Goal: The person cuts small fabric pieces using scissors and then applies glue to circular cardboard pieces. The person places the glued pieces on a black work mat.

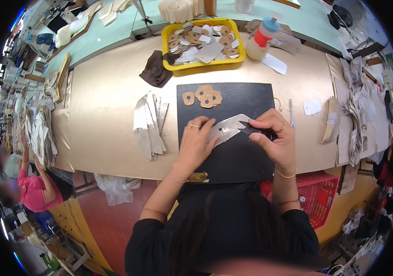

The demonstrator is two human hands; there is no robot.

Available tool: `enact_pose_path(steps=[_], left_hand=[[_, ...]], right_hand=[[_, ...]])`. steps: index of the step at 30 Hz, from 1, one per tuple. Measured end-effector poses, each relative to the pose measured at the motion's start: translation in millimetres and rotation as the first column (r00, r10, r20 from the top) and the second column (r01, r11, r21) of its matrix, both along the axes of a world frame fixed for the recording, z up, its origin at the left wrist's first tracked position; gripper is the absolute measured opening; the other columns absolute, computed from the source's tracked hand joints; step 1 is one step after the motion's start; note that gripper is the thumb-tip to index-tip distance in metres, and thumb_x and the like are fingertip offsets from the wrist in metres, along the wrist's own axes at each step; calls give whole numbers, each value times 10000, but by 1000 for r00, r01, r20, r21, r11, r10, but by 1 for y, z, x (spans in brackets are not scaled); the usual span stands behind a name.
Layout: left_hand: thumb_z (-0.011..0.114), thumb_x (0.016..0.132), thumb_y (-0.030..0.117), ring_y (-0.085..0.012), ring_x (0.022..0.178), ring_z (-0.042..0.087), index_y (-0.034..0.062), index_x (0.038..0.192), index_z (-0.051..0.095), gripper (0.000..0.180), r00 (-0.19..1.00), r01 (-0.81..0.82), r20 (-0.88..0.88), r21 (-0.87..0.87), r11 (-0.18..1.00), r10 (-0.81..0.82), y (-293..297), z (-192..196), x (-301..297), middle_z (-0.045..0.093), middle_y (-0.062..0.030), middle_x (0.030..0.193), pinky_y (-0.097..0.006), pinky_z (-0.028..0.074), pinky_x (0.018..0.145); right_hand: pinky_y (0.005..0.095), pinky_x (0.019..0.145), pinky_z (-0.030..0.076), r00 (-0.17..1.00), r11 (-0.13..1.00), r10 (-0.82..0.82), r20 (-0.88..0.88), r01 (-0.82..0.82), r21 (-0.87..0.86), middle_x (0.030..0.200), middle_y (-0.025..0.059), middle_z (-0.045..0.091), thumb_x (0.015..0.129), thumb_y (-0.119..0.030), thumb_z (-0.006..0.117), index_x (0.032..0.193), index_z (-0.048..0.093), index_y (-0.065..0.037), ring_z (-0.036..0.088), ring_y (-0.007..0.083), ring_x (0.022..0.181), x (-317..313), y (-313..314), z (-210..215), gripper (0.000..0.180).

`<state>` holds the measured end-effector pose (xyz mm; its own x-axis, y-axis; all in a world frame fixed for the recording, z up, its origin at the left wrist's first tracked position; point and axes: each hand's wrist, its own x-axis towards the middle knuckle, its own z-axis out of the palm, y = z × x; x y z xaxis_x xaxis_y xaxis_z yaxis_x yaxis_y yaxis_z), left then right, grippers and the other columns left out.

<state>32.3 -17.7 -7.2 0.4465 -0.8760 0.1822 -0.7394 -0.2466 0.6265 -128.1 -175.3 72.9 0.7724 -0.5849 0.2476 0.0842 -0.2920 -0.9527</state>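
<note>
My left hand [195, 141] pinches the near-left end of a silvery material piece [228, 129] with a small dark hole in it. The piece lies just over a black mat [226, 161]. My right hand [277, 138] grips small dark snips [246, 128], whose pointed blades meet the piece's right end. Part of the snips is hidden by my fingers. Farther up the mat sits a cluster of tan patches [208, 97] with dark centres. Left of the mat, several long silvery strips [149, 129] lie fanned in a pile.
Behind the mat stands a yellow tray [205, 66] full of tan and white cut pieces, with a dark brown cloth [154, 71] beside it. A blue-capped bottle [262, 40] stands right of it. A pen-like stick [291, 112] and white card [312, 107] lie rightward. Below is a red basket [318, 198].
</note>
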Motion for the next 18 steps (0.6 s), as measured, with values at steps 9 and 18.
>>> enact_pose_path(steps=[9, 18], left_hand=[[717, 747, 32, -297, 1069, 544, 44, 1012, 637, 277, 993, 10, 117, -68, 998, -2, -7, -20, -22, 594, -83, 1124, -401, 423, 889], [583, 791, -79, -260, 972, 610, 43, 888, 538, 162, 968, 122, -209, -89, 989, -138, 5, -9, -22, 664, -93, 1021, -380, 451, 880]], right_hand=[[190, 627, 408, 995, 987, -97, -20, 99, 130, 856, 19, 585, 829, -117, 757, 998, 699, 3, 525, 70, 722, -15, -6, -19, 216], [166, 550, 359, 987, 915, -157, -34, 159, 370, 868, -2, 520, 979, -206, 588, 1153, 638, 5, 431, 26, 580, -14, -5, -34, 278]])
